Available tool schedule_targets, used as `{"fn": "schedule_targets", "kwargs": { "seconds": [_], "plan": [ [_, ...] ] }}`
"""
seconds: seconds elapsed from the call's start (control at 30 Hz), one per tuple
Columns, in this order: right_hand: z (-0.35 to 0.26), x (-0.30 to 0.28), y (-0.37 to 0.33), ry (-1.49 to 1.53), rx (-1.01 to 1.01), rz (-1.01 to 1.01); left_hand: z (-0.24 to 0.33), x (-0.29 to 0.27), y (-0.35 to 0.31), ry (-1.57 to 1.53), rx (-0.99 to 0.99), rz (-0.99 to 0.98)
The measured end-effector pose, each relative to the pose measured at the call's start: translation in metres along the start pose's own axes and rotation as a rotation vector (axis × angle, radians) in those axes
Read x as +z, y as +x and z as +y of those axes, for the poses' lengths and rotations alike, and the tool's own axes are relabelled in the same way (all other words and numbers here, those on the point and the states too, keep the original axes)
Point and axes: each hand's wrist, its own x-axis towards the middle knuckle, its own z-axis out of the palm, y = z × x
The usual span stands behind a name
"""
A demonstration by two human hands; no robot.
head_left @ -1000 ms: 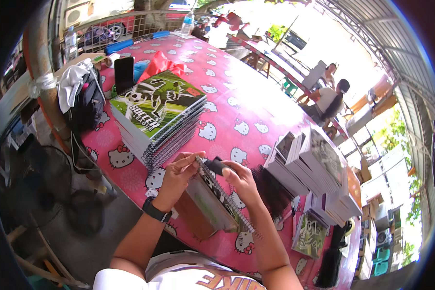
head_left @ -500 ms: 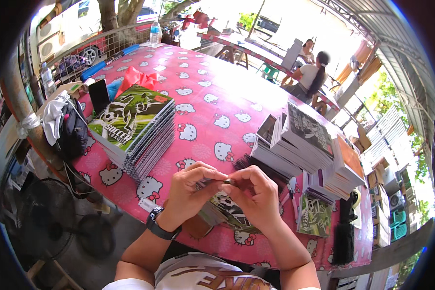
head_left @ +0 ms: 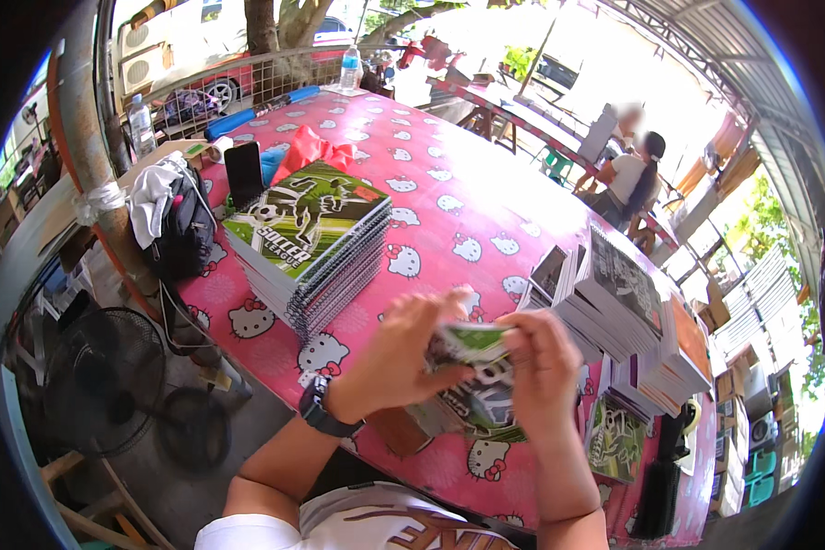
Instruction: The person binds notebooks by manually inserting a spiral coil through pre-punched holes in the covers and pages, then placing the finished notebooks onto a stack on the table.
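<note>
- Stack of spiral notebooks (head_left: 313, 240) sits squared at table's (head_left: 449, 197) left edge, within reach.
- Left hand (head_left: 403, 353) pinches green printed cover sheet (head_left: 472, 353), raised above table for handling.
- Right hand (head_left: 543, 362) clamps its opposite edge.
- Printed stacks (head_left: 619, 307) wait right.

- Both forearms come in from the lower edge of the frame, bare from the elbow down.
- The left hand (head_left: 403, 353) and the right hand (head_left: 543, 359) wear no gloves; no rings can be made out.
- A dark wristwatch (head_left: 323, 410) with a broad black strap circles the left wrist.
- A white shirt (head_left: 376, 527) with brown and orange lettering shows at bottom centre.
</note>
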Motion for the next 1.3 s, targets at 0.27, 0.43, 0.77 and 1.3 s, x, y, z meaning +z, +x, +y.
{"fn": "schedule_targets", "kwargs": {
  "seconds": [0.27,0.43,0.77,1.3],
  "plan": [
    [0.013,0.012,0.12,0.057,-0.242,0.478,-0.017,-0.067,-0.019,-0.362,-0.179,0.421],
    [0.088,0.15,0.158,0.317,0.07,0.21,-0.038,-0.166,0.017,0.072,-0.379,0.775],
    [0.122,0.274,0.131,0.842,0.345,0.259,-0.168,-0.184,-0.01,-0.215,-0.292,0.983],
    [0.119,-0.028,-0.033,-0.297,0.487,0.126,-0.06,-0.164,-0.066,0.604,0.03,1.132]
  ]
}}
